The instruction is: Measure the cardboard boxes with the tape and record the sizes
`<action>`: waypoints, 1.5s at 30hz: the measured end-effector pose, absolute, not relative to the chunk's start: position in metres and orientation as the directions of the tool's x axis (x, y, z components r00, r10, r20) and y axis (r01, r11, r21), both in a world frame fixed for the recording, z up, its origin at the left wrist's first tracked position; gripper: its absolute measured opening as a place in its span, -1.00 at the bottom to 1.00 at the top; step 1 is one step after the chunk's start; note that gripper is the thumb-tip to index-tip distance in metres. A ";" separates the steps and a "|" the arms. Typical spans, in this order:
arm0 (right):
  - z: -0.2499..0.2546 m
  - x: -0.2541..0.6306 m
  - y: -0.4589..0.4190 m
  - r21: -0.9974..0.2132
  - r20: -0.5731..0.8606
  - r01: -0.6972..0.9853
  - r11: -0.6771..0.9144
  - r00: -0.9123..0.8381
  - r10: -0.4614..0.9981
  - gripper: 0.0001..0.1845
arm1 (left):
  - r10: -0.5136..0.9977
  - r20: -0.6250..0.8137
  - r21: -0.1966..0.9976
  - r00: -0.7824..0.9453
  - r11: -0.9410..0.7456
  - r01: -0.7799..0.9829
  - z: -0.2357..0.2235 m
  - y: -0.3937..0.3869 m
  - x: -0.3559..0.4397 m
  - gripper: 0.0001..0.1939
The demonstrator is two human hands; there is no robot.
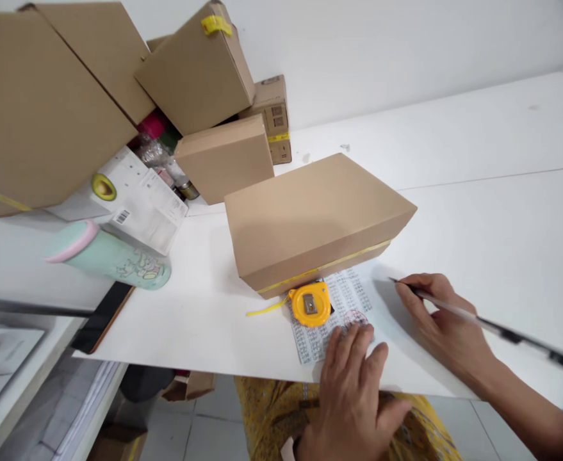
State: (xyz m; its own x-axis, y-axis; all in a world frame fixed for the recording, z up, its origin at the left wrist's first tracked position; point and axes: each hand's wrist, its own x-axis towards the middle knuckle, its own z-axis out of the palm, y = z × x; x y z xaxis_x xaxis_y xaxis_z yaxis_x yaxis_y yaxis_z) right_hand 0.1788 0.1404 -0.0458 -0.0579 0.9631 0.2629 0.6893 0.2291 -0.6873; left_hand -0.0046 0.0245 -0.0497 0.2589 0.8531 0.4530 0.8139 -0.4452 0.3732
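Observation:
A closed cardboard box with yellow tape along its lower edge lies on the white table. In front of it a yellow tape measure rests on a printed paper sheet, a short length of tape pulled out to the left. My left hand lies flat with its fingers spread on the near edge of that sheet. My right hand grips a long thin pen, its tip touching the sheet to the right of the box.
Several cardboard boxes are stacked at the back left, with a white carton and small bottles among them. A mint green bottle with a pink lid lies on its side. A dark tablet overhangs the table's left edge.

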 end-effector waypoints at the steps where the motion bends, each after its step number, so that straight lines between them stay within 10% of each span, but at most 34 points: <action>1: -0.047 0.186 0.143 -0.616 0.294 0.737 0.277 -0.111 0.949 -0.83 | 0.852 0.482 0.431 0.203 -0.432 0.792 -0.045 0.024 -0.008 -0.62; 6: -0.059 0.211 0.159 -0.292 0.344 0.835 0.466 -0.364 0.866 -0.62 | 0.836 0.546 0.455 -0.043 -0.253 0.854 -0.034 0.040 -0.037 -0.64; 15: -0.057 0.203 0.157 -0.256 0.517 0.853 0.455 -0.278 0.810 -0.60 | 0.922 0.372 0.467 -0.106 -0.087 0.880 -0.043 0.083 -0.049 -0.36; 21: -0.029 0.180 0.140 -0.484 0.624 0.642 0.595 -0.223 0.749 -0.76 | 0.954 0.288 0.605 -0.085 -0.112 0.788 -0.032 0.090 -0.056 -0.36; 26: -0.023 0.157 0.134 -0.779 0.337 0.404 0.480 -0.376 0.863 -0.74 | 0.964 0.253 0.673 -0.085 -0.113 0.731 -0.023 0.079 -0.061 -0.32; 30: -0.009 0.144 0.136 -0.964 0.061 0.205 0.171 -0.455 0.888 -0.50 | 0.997 0.082 0.944 -0.004 -0.076 0.322 -0.007 0.063 -0.062 -0.29; 45: 0.076 0.123 0.167 -0.993 -0.047 -0.054 -0.103 -0.623 0.780 -0.47 | 0.993 0.062 0.991 0.099 -0.072 0.110 0.075 0.075 -0.086 -0.38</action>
State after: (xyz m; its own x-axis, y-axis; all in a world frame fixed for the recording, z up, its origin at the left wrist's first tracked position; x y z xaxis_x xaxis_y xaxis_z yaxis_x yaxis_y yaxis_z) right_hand 0.1231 0.1672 0.0759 -0.6234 0.7805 -0.0470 -0.0537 -0.1027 -0.9933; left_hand -0.0859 0.0753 0.0753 0.0987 0.9932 0.0617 0.1096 -0.0724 0.9913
